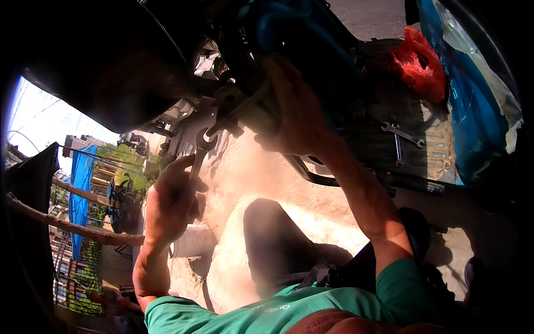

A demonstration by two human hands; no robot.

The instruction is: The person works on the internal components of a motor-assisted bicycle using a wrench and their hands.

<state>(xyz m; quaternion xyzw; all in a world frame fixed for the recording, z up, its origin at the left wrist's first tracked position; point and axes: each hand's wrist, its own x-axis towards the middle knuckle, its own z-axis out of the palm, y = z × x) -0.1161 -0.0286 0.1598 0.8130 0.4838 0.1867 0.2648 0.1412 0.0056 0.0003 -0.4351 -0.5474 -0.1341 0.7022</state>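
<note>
Holding a wrench (pixel 200 155), fingers wrapped round its lower length, our left hand (pixel 173 188) sits below and left of a metal fitting (pixel 227 121). The wrench's open end points up out of the grip, just beside the fitting; we cannot tell whether they touch. Our right hand (pixel 299 116), right of the fitting, rests against a pale rounded part (pixel 259 116); we cannot tell if its shaded fingers close. Well right of the fitting, two crossed wrenches (pixel 397 133) lie on a ribbed footboard (pixel 438 158).

An open-ended wrench (pixel 201 153) is held in the left hand (pixel 173 186); right of the right hand (pixel 297 114), crossed wrenches (pixel 396 132) are laid on a footboard (pixel 435 158).
</note>
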